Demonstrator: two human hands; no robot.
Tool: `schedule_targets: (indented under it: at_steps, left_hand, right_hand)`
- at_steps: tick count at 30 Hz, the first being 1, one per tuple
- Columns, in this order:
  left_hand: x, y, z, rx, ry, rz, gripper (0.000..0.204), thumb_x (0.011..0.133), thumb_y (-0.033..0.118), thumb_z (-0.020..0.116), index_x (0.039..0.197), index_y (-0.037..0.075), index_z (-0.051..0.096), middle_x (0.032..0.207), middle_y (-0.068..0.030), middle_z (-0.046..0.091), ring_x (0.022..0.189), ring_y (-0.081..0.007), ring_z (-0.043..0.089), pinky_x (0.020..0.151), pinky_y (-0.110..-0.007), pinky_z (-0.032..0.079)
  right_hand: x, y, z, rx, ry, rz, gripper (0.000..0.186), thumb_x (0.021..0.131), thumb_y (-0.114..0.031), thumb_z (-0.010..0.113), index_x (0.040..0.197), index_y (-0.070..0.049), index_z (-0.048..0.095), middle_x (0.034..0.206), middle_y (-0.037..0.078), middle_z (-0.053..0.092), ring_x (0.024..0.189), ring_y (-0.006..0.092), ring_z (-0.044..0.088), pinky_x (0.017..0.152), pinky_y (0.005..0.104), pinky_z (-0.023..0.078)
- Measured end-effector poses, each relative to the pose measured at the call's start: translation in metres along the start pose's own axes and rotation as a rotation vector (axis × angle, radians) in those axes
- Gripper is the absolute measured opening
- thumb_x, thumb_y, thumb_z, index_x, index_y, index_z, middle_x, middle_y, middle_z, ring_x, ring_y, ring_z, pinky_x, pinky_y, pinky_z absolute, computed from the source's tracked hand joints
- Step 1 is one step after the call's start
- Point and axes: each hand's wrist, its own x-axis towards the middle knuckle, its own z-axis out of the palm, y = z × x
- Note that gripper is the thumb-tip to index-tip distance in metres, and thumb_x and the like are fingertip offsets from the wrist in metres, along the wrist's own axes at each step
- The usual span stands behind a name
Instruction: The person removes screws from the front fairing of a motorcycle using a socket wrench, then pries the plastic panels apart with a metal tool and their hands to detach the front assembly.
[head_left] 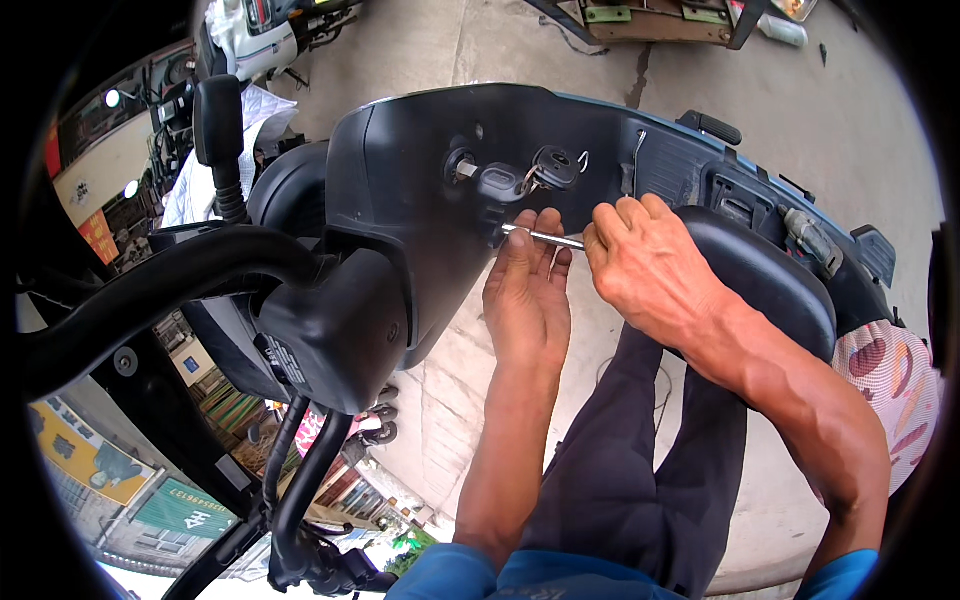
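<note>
My right hand (650, 255) is wrapped round the back end of what looks like a screwdriver (562, 240); its handle is hidden in the fist. The bare metal shaft points left at the black inner panel (405, 160) of a scooter. Close to that panel, my left hand (528, 290) has its thumb and fingers around the front of the shaft, palm turned up. Whether the tip touches the panel I cannot tell. Just above the fingers, a key (498, 182) sits in the ignition lock (460, 166), with a black fob (556, 167) hanging from its ring.
A black handlebar (170, 270) and mirror (218, 120) rise on the left. To the right are the black seat (765, 280), a grey power tool (812, 240) on the footboard and a patterned cloth (885, 385). Another vehicle (660, 25) stands beyond on the concrete floor (440, 50).
</note>
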Motion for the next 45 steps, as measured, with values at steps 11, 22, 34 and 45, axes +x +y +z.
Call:
schedule_targets:
  at_steps: [11, 22, 34, 45]
  left_hand:
    - [0.002, -0.004, -0.004, -0.013, -0.003, 0.044, 0.029, 0.107, 0.031, 0.069, 0.123, 0.006, 0.068, 0.116, -0.0074, 0.072, 0.116, -0.0216, 0.066, 0.104, -0.039, 0.052]
    - [0.001, -0.001, 0.004, -0.017, -0.072, 0.025, 0.034, 0.110, 0.030, 0.065, 0.129, 0.002, 0.063, 0.127, -0.0105, 0.069, 0.122, -0.0202, 0.064, 0.108, -0.036, 0.052]
    - [0.007, -0.006, -0.007, 0.007, -0.062, 0.068, 0.033, 0.109, 0.032, 0.067, 0.127, 0.005, 0.064, 0.120, -0.0083, 0.070, 0.120, -0.0205, 0.064, 0.109, -0.039, 0.049]
    - [0.001, -0.001, 0.003, -0.209, -0.101, 0.055, 0.042, 0.108, 0.031, 0.065, 0.138, 0.001, 0.060, 0.137, -0.0139, 0.066, 0.130, -0.0265, 0.059, 0.118, -0.043, 0.046]
  right_hand:
    - [0.044, 0.025, -0.072, 0.582, -0.850, 0.255, 0.040, 0.103, -0.029, 0.057, 0.120, 0.004, 0.072, 0.104, 0.026, 0.077, 0.108, 0.0454, 0.071, 0.101, 0.0514, 0.052]
    - [0.014, -0.007, 0.009, 0.043, 0.075, 0.072, 0.019, 0.080, -0.015, 0.080, 0.095, -0.006, 0.071, 0.094, 0.012, 0.075, 0.095, 0.0282, 0.072, 0.071, 0.0373, 0.056]
    - [0.039, 0.032, -0.036, 0.574, -0.646, 0.200, 0.024, 0.099, -0.019, 0.070, 0.104, 0.003, 0.078, 0.099, 0.023, 0.074, 0.107, 0.0431, 0.070, 0.093, 0.0504, 0.055]
    - [0.008, -0.019, 0.006, -0.094, 0.040, 0.061, 0.016, 0.076, -0.009, 0.072, 0.088, 0.000, 0.070, 0.082, 0.010, 0.060, 0.076, 0.0219, 0.061, 0.065, 0.0354, 0.048]
